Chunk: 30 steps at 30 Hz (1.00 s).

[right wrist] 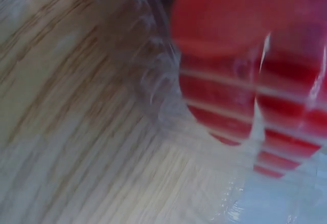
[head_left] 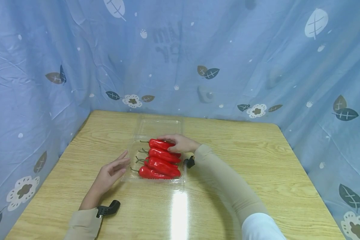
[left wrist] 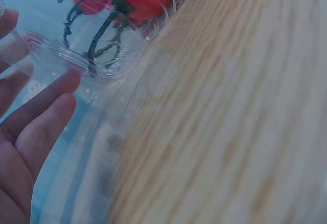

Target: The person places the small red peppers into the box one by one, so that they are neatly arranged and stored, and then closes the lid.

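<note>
Several shiny red peppers (head_left: 162, 164) with thin green stems lie side by side in a clear plastic clamshell box (head_left: 156, 180). My right hand (head_left: 181, 143) reaches over the box's right side and holds the farthest red pepper (head_left: 157, 144), fingers on its far side and thumb on its near side. The right wrist view shows pepper tips (right wrist: 217, 98) through the ribbed plastic wall; the hand is out of that view. My left hand (head_left: 109, 173) has its fingers spread, with fingertips (left wrist: 69, 83) right at the box's left edge, near the stems (left wrist: 99, 37).
The hinged clear lid (head_left: 160, 126) lies open behind the box. Everything stands on a wood-grain table (head_left: 237, 146). A blue patterned curtain (head_left: 180, 66) closes off the back and both sides. A black wrist-camera mount (head_left: 109, 209) sticks out from the left wrist.
</note>
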{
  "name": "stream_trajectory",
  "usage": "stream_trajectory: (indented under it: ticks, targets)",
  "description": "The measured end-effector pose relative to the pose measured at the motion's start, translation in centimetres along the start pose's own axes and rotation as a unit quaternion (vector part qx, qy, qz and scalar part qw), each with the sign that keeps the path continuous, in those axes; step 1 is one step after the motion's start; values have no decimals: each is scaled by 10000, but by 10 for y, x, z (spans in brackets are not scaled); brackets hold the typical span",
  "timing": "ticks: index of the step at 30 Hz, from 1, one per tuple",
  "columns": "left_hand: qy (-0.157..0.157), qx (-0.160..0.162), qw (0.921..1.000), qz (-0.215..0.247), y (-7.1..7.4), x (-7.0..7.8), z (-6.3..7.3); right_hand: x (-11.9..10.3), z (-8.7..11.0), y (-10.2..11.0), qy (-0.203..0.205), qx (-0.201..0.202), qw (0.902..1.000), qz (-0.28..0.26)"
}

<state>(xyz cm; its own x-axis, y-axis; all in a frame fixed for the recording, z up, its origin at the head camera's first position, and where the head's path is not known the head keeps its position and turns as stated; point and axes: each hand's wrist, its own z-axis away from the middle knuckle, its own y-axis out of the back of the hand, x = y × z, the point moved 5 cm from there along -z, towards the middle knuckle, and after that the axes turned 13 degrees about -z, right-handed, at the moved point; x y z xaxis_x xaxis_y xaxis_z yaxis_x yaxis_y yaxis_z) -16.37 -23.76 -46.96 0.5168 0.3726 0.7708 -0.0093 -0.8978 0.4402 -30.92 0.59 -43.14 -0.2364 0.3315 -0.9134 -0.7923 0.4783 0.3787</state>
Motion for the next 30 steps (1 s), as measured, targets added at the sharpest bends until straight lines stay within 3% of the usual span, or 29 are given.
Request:
stream_trajectory:
  ticks: [8, 17, 24, 30]
  targets:
    - [-50, -21, 9999, -87, -1, 2, -1, -4, 5, 3, 267, 296, 9992, 72]
    - [75, -7, 9999, -84, 0, 2, 0, -3, 17, 17, 919, 445, 9946, -186]
    - [71, 31, 9999, -98, 0, 2, 1, 4, 28, 29, 643, 951, 9904, -773]
    - [-31, 55, 9999, -108, 0, 3, 0, -5, 43, 41, 626, 1515, 9794, -1176]
